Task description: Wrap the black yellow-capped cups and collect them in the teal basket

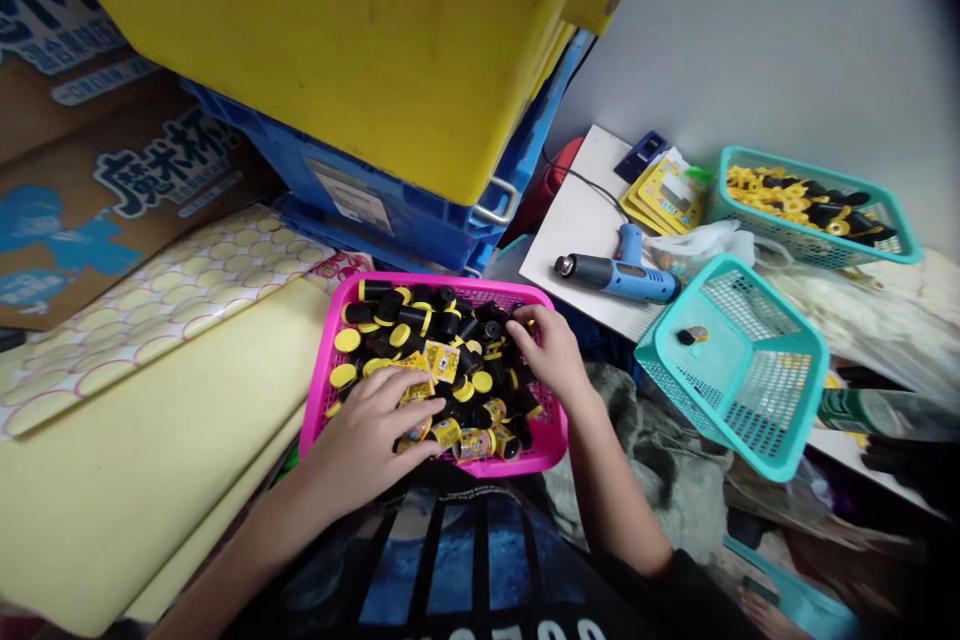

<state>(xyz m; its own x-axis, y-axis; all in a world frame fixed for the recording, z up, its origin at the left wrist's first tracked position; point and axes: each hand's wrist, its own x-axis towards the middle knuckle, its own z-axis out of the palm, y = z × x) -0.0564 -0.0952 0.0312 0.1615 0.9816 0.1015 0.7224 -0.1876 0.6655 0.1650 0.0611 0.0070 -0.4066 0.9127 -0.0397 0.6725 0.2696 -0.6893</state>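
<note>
A pink basket (pixel 558 440) sits in front of my body, filled with small black bottles (pixel 414 320) with yellow caps. Some bottles (pixel 474 444) at its near side wear printed yellow wraps. My left hand (pixel 367 430) rests over the basket's near left part, fingers stretched and apart, on top of flat yellow printed wraps (pixel 442 361) and bottles. At the right side of the basket, my right hand (pixel 553 352) has its thumb and fingers curled round a black bottle, which is mostly hidden by the fingers.
A blue heat gun (pixel 619 277) lies on a white board (pixel 577 210). Two teal baskets (pixel 806 360) (pixel 907 230) stand right, one holding a lone wrapped bottle (pixel 691 335). A yellow crate (pixel 322 40) towers ahead over a blue one (pixel 420 220). Label sheets (pixel 150 440) lie left.
</note>
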